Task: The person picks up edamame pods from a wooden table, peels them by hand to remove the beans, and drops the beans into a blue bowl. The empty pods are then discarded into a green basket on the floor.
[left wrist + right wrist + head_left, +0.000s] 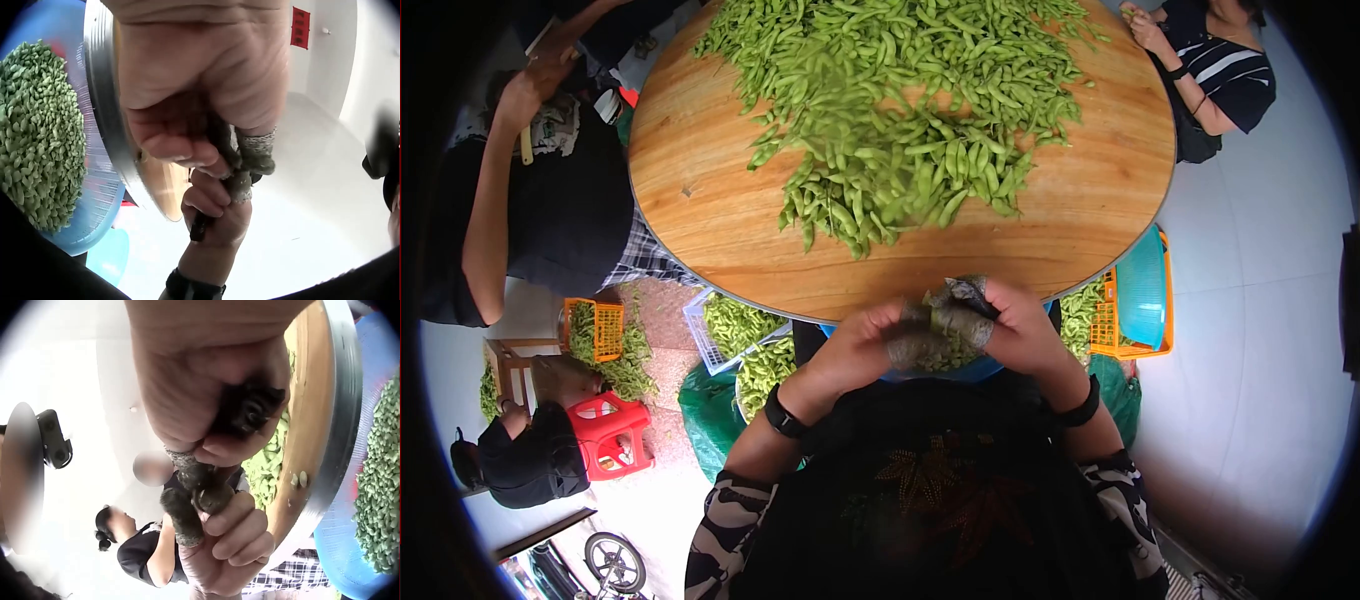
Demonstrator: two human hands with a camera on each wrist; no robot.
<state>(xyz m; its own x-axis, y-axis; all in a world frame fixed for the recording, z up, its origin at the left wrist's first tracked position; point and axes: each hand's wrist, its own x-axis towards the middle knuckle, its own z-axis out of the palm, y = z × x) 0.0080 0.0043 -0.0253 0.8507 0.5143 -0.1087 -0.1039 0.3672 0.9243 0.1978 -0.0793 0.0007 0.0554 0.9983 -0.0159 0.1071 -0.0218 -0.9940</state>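
Both hands meet over a blue basin (103, 206) of shelled green beans (37, 137), just off the table's near edge. Grey-green covers wrap the thumbs and some fingertips. My left hand (865, 340) has its fingers curled in and its covered thumb (256, 149) pressed at the fingertips, pinching a green pod mostly hidden by the covers. Curled round a small black object (250, 412) lying in its palm, my right hand (1020, 325) brings its thumb against the left fingertips. What kind of object it is I cannot tell.
A big heap of green bean pods (900, 130) covers much of the round wooden table (700, 190). Crates of pods, among them an orange crate (1106, 325), stand below its rim. People sit at left and right; a red stool (610, 430) is lower left.
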